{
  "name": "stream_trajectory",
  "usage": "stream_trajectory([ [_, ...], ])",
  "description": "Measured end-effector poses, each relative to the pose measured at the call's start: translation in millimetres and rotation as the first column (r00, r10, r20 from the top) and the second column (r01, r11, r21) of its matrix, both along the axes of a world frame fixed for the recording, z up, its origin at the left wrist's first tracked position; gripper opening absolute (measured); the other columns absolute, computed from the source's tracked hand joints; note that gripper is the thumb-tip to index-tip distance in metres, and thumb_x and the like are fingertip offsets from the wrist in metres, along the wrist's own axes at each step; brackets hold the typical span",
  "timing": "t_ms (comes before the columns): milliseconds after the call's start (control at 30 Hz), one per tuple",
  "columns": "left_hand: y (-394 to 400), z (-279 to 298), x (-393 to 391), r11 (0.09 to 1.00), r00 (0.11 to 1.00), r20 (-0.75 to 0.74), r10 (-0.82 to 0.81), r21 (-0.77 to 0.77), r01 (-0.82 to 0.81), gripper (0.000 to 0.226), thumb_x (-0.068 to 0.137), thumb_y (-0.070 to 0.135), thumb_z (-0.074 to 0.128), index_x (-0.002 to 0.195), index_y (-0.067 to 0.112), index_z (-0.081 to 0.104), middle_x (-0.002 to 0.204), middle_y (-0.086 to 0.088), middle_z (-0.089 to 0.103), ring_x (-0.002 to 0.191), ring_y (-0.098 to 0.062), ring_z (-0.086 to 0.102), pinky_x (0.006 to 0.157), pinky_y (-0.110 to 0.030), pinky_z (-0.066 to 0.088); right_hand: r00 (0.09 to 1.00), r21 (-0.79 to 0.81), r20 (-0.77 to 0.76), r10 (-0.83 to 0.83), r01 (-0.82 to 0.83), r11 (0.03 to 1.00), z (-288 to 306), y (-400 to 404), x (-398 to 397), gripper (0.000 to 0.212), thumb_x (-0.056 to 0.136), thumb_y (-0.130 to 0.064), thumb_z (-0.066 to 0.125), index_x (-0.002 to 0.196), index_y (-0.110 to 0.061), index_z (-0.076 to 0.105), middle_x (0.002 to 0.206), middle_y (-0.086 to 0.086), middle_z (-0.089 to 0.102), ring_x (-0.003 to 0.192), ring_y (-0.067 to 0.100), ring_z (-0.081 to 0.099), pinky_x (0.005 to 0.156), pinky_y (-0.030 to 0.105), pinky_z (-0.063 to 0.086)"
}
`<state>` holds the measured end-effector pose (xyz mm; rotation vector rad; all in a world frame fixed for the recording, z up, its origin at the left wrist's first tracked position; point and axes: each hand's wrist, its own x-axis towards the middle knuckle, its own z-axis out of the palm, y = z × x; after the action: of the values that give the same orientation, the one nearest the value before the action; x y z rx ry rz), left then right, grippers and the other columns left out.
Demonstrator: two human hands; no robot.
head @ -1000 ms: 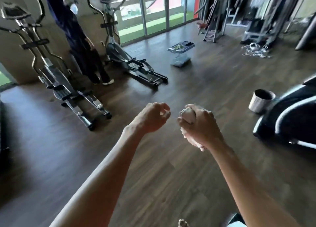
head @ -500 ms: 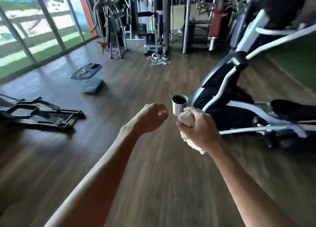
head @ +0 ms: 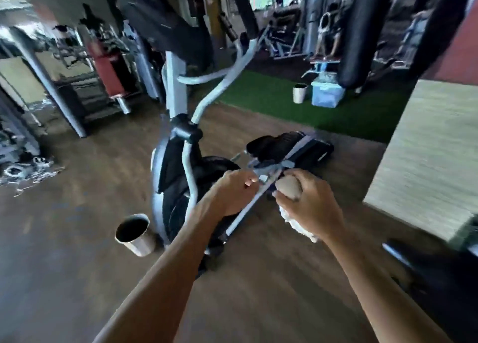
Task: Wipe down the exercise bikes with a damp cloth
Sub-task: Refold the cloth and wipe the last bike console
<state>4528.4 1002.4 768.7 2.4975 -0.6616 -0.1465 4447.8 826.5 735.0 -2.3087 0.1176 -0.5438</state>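
A black and silver exercise machine (head: 178,161) stands on the wood floor straight ahead, its handlebars rising to the top of the view. My right hand (head: 309,208) grips a balled-up whitish cloth (head: 289,187), with more cloth hanging below the palm. My left hand (head: 229,194) is curled into a loose fist just left of it and holds nothing. Both hands hover in front of the machine's silver pedal arm (head: 248,211) and do not touch it.
A metal bucket (head: 134,234) stands on the floor left of the machine's base. A pale raised platform (head: 426,161) fills the right side. Green turf (head: 297,110) lies beyond, with a second bucket (head: 300,93) and a blue box (head: 327,94). People sit at machines far back.
My view has swung right from the windows and elliptical trainers to this machine, which is now close in front. Both hands keep the same pose, the right still gripping the cloth.
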Motion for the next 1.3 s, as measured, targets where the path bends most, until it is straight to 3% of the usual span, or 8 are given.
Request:
stream_trajectory([
  [167,-104.9,-11.2,84.3,0.971,0.974,-0.046,-0.222,-0.101,0.216,0.032,0.092,0.036,0.059,0.114,0.016,0.072,0.112,-0.003,0.074,0.101,-0.023,0.069,0.091,-0.040,0.055,0.958,-0.011,-0.014,-0.287,0.287,0.958,1.3,-77.2,36.5,0.041,0.080,-0.039,0.076,0.116,-0.023,0.066,0.093,-0.010,0.061,0.092,0.019,0.064,0.081,0.033,0.052],
  [500,-311.3,0.4,198.2,0.862,0.862,-0.002,-0.506,-0.043,0.506,0.029,0.103,0.024,0.053,0.126,0.014,0.067,0.122,-0.004,0.069,0.113,-0.021,0.063,0.094,-0.029,0.045,0.855,0.048,0.002,-0.518,0.518,0.854,0.4,-230.3,118.8,0.041,0.079,-0.048,0.072,0.115,-0.029,0.063,0.107,-0.009,0.067,0.096,0.016,0.065,0.084,0.042,0.056],
  [733,-441.8,-8.7,236.9,0.689,0.688,-0.073,-0.722,-0.172,0.705,0.036,0.103,0.037,0.049,0.107,0.009,0.071,0.108,-0.004,0.073,0.102,-0.022,0.067,0.086,-0.027,0.049,0.687,-0.004,0.010,-0.726,0.726,0.687,0.5,-318.3,146.1,0.048,0.083,-0.041,0.074,0.124,-0.019,0.060,0.117,-0.003,0.066,0.103,0.020,0.062,0.088,0.038,0.052],
  [900,-529.9,10.7,231.7,0.527,0.301,-0.492,-0.817,-0.422,0.738,0.052,0.103,0.056,0.042,0.094,0.015,0.073,0.093,-0.004,0.075,0.095,-0.023,0.070,0.098,-0.041,0.053,0.472,-0.076,0.067,-0.879,0.881,0.467,5.1,-369.6,152.8,0.062,0.086,-0.046,0.073,0.136,-0.014,0.055,0.130,0.005,0.063,0.113,0.026,0.062,0.088,0.044,0.054],
  [967,-559.8,16.0,231.4,0.379,0.100,-0.493,-0.864,-0.506,0.775,0.042,0.103,0.043,0.053,0.103,0.006,0.073,0.097,-0.013,0.076,0.097,-0.029,0.072,0.097,-0.042,0.055,0.380,-0.088,0.084,-0.921,0.924,0.373,11.7,-384.2,156.2,0.063,0.087,-0.047,0.068,0.139,-0.015,0.052,0.135,0.005,0.059,0.117,0.027,0.060,0.087,0.045,0.054],
  [1133,-624.6,36.8,228.5,0.137,-0.172,-0.413,-0.895,-0.619,0.774,0.015,0.100,0.018,0.061,0.102,0.007,0.070,0.086,-0.005,0.072,0.079,-0.018,0.068,0.071,-0.028,0.052,0.212,-0.030,0.074,-0.975,0.977,0.210,33.9,-400.1,163.2,0.087,0.082,-0.042,0.074,0.153,-0.018,0.030,0.152,0.000,0.036,0.137,0.021,0.040,0.104,0.047,0.047],
  [1200,-633.8,47.0,219.7,0.109,-0.235,-0.400,-0.886,-0.671,0.733,0.017,0.100,0.016,0.058,0.101,0.003,0.069,0.084,-0.012,0.067,0.075,-0.023,0.062,0.066,-0.027,0.048,0.231,0.120,0.119,-0.966,0.962,0.245,42.9,-392.3,154.1,0.092,0.082,-0.046,0.070,0.156,-0.021,0.020,0.154,0.001,0.030,0.141,0.019,0.037,0.109,0.043,0.045],
  [1300,-640.0,58.4,187.0,0.043,-0.376,-0.372,-0.849,-0.758,0.651,0.030,0.093,0.023,0.055,0.103,-0.005,0.062,0.089,-0.030,0.055,0.081,-0.031,0.052,0.073,-0.040,0.042,0.064,0.401,0.148,-0.987,0.908,0.119,55.0,-365.8,134.7,0.084,0.086,-0.058,0.063,0.153,-0.030,0.021,0.143,0.002,0.049,0.131,0.017,0.053,0.104,0.046,0.049],
])
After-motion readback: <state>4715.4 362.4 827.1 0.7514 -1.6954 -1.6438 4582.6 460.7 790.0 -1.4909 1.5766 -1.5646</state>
